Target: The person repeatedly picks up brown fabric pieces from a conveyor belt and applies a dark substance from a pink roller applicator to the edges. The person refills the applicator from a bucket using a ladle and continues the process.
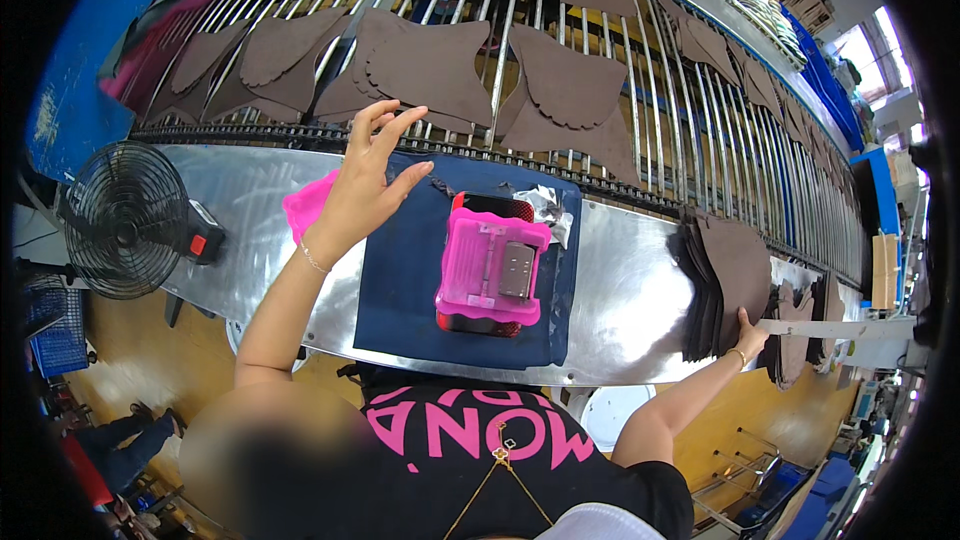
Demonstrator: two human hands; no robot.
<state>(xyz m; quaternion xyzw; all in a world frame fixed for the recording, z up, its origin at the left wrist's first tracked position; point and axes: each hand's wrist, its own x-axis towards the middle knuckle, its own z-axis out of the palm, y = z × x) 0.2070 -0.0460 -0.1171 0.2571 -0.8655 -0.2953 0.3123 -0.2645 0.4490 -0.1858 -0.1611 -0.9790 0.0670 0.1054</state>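
My left hand (372, 180) is raised over the table's far edge, close to the conveyor. Its fingers are spread and slightly bent, with nothing visible in them. Off to the right, my right hand (748, 342) grips the near edge of a stack of dark brown cut sheet pieces (735, 270), thumb on top; its other fingers are mostly hidden. Several brown pieces with scalloped edges (570, 80) lie on the conveyor's metal rods, one of them (425, 60) just beyond my left fingertips.
A pink plastic tray (465, 260) holding a grey metallic piece rests on a red-and-black object upon a blue mat (400, 310). Crumpled silvery wrap (548, 212) lies beside it. A black fan (125, 220) stands left, near a pink sheet (310, 202). A pale bar (840, 328) juts in at right.
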